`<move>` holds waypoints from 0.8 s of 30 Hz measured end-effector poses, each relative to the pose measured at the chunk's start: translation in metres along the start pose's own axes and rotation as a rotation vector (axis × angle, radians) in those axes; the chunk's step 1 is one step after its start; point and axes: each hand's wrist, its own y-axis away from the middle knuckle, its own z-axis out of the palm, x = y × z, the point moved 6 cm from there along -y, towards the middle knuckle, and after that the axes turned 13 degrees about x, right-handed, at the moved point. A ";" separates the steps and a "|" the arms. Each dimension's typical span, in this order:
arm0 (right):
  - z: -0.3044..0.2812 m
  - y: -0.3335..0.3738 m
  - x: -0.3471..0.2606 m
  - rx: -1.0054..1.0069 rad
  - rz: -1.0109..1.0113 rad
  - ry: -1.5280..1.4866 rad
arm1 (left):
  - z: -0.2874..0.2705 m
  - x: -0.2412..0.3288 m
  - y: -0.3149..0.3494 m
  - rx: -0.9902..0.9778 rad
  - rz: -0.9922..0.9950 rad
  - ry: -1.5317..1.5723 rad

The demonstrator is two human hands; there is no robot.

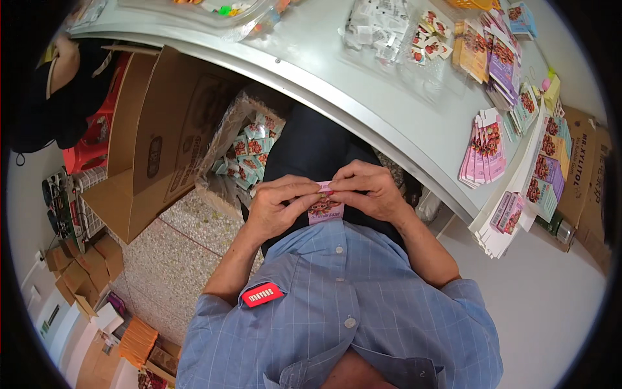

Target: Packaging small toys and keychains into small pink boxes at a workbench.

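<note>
Just above my lap, a small pink printed carton hangs between both hands by its upper end. My left hand pinches its top left corner, thumb and forefinger pressed together. At the top right corner, my right hand grips it in the same way. Similar flat pink cartons lie fanned out near the table's right edge. Whether anything is inside the held carton I cannot tell.
The white table carries clear plastic bags of small packets and purple cartons. Left of my legs stands a lined box of green-and-white packets, beside an open cardboard box. Another person's arm shows at far left.
</note>
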 end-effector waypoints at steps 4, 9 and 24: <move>-0.005 -0.008 -0.025 -0.032 -0.019 0.100 | -0.001 0.019 0.000 0.044 0.085 -0.039; -0.015 -0.024 -0.075 0.048 -0.255 0.131 | -0.018 0.078 -0.014 0.183 0.451 -0.094; -0.115 -0.090 -0.127 0.206 -0.585 0.778 | -0.003 0.029 -0.041 0.285 -0.299 0.536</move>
